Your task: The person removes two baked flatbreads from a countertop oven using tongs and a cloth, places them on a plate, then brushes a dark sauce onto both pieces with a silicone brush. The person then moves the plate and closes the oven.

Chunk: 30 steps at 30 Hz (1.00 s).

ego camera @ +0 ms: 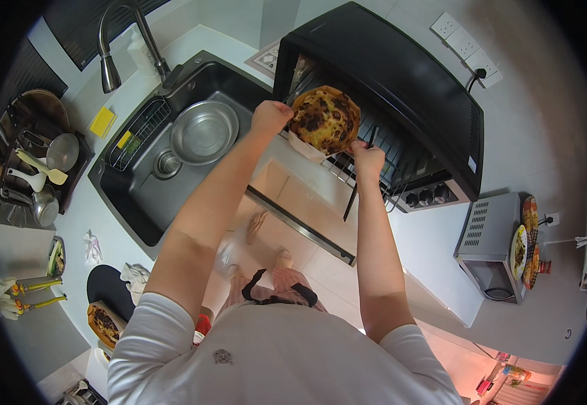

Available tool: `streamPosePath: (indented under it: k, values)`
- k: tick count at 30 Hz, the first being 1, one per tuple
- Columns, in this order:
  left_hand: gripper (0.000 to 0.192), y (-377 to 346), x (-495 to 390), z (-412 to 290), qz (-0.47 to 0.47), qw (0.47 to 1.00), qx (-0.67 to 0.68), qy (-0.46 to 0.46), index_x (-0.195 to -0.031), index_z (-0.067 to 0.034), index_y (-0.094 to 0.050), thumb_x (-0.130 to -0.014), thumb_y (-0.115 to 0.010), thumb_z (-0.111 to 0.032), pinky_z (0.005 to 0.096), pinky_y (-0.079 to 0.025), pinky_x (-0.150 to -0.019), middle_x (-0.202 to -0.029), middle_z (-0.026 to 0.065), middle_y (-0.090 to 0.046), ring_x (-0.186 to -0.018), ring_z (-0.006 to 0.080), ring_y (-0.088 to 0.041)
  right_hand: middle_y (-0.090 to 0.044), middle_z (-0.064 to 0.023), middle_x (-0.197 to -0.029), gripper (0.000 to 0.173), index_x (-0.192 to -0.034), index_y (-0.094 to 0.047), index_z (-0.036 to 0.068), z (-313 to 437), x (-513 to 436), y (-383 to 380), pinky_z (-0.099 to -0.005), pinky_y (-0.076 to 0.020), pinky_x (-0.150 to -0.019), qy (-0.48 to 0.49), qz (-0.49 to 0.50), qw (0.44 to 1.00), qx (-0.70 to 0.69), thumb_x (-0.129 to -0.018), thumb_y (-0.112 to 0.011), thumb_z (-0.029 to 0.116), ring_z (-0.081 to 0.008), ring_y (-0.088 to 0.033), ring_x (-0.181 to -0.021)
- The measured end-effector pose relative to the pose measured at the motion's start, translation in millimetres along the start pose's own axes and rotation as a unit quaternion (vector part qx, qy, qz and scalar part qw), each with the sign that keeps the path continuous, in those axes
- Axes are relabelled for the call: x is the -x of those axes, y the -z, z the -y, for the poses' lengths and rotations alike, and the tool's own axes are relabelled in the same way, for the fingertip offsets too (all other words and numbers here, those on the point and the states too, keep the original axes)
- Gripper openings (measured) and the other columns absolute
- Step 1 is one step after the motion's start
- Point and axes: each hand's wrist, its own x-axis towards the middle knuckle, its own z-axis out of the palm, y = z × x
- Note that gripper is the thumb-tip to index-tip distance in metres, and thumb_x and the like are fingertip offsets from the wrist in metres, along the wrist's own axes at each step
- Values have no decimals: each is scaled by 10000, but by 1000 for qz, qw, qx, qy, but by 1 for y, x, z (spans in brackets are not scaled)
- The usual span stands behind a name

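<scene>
A browned, pizza-like baked dish point(325, 120), charred in patches on top, sits in a brown paper liner point(306, 149) at the mouth of a black countertop oven point(389, 76). My left hand point(271, 116) pinches the left edge of the liner. On the opposite side, my right hand point(368, 159) grips the lower right edge, above the wire rack point(341, 171). The rack reaches out of the oven, and a dark rod point(350, 202) shows beside my right wrist. Below my hands, the oven's glass door point(306, 223) hangs lowered.
Left of the oven is a dark sink point(146, 202) holding a round metal pan point(204, 132), under a pull-down faucet point(110, 73). A utensil rack point(78, 162) stands farther left. Another baked dish point(105, 325) lies at lower left. A microwave point(491, 248) stands on the right.
</scene>
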Motion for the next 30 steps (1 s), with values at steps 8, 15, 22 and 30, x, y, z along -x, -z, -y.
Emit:
streamPosePath:
  k: [8,15,22,30]
  values:
    - [198,10,21,-6,-11,999,13,-39,-798,-70,-724,-692,-691,-233,346,-502,-636,-703,123,-669,-667,247,-652,-669,-106,-683,149,-701,-644,-10,19,10,6,-299,-485,-649,-8,26,999,23,-707,-695,129,-192,-637,-650]
    - [184,18,39,9,-5,999,49,-1,-756,-83,-727,-658,-710,-238,343,-507,-645,-702,100,-678,-674,244,-656,-666,-90,-678,132,-693,-632,-12,14,19,7,-288,-484,-640,12,54,998,-5,-711,-689,106,-161,-627,-639]
    - [172,22,54,-3,-51,997,30,53,-690,-84,-711,-615,-723,-239,345,-512,-656,-700,106,-676,-681,255,-656,-663,-93,-668,164,-697,-618,-19,11,22,9,-276,-485,-645,-19,41,999,18,-693,-691,128,-158,-627,-633]
    - [163,20,52,-9,-61,997,6,53,-650,-82,-692,-600,-727,-233,355,-514,-653,-681,110,-665,-670,275,-649,-668,-107,-671,194,-700,-614,-10,8,12,9,-275,-484,-660,-17,49,999,9,-671,-697,162,-167,-632,-640]
